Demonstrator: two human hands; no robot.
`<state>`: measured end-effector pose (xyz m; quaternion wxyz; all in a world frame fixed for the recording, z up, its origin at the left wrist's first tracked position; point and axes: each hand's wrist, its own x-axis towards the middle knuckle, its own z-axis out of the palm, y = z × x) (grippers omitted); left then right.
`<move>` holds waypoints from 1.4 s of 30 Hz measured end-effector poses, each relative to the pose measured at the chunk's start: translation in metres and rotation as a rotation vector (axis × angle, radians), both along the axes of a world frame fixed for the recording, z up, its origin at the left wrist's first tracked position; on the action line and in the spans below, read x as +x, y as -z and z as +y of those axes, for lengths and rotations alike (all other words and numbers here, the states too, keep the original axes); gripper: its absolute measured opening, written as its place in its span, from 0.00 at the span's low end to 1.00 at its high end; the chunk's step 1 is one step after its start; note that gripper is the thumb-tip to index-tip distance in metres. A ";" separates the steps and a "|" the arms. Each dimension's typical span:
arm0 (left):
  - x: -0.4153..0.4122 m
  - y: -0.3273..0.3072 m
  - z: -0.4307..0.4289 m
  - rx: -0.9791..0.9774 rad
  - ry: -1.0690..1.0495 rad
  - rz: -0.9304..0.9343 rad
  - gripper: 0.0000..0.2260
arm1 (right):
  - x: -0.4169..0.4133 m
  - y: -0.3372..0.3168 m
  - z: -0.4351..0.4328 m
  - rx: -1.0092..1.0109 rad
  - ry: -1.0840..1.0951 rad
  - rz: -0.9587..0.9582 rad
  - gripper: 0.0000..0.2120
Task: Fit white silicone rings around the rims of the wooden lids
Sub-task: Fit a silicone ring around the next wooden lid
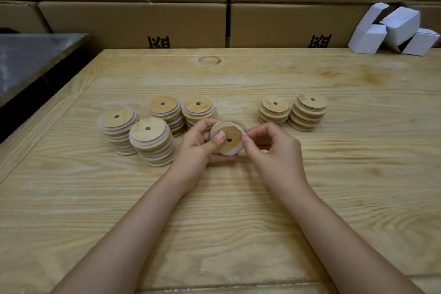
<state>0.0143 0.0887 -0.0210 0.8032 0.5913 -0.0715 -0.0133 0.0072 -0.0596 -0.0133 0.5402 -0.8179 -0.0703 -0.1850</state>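
The left hand (pixel 198 143) grips a wooden lid (pixel 228 138) mid-table, thumb pressing its face to steady it, while the right hand (pixel 272 143) pinches the white silicone ring (pixel 244 135) at its right rim, apparently seating it.

Head view — downward, close over table (pixel 334 174)

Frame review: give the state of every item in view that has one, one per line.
Held lid: lifted off the table, tilted.
White ring: partly round the held lid's rim, loose at right.
Left hand: grips the held lid, thumb on its face.
Right hand: pinches the white ring.
Four left stacks: lids ringed.
Two right stacks: lids bare.
White cartons: heaped at far right.
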 end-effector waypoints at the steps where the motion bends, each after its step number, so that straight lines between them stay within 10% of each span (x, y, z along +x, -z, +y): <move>1: 0.000 0.000 0.000 -0.018 0.003 0.003 0.05 | 0.001 0.000 -0.001 0.063 -0.014 0.039 0.10; 13: 0.003 0.002 0.007 -0.112 0.049 0.021 0.11 | 0.000 -0.015 -0.005 0.402 -0.199 0.248 0.05; 33: -0.005 -0.002 -0.003 0.153 -0.009 0.002 0.08 | -0.004 -0.001 0.000 -0.167 0.004 -0.084 0.04; 42: 0.001 0.001 0.001 0.177 -0.042 -0.073 0.10 | -0.004 -0.003 0.001 -0.019 -0.024 -0.051 0.03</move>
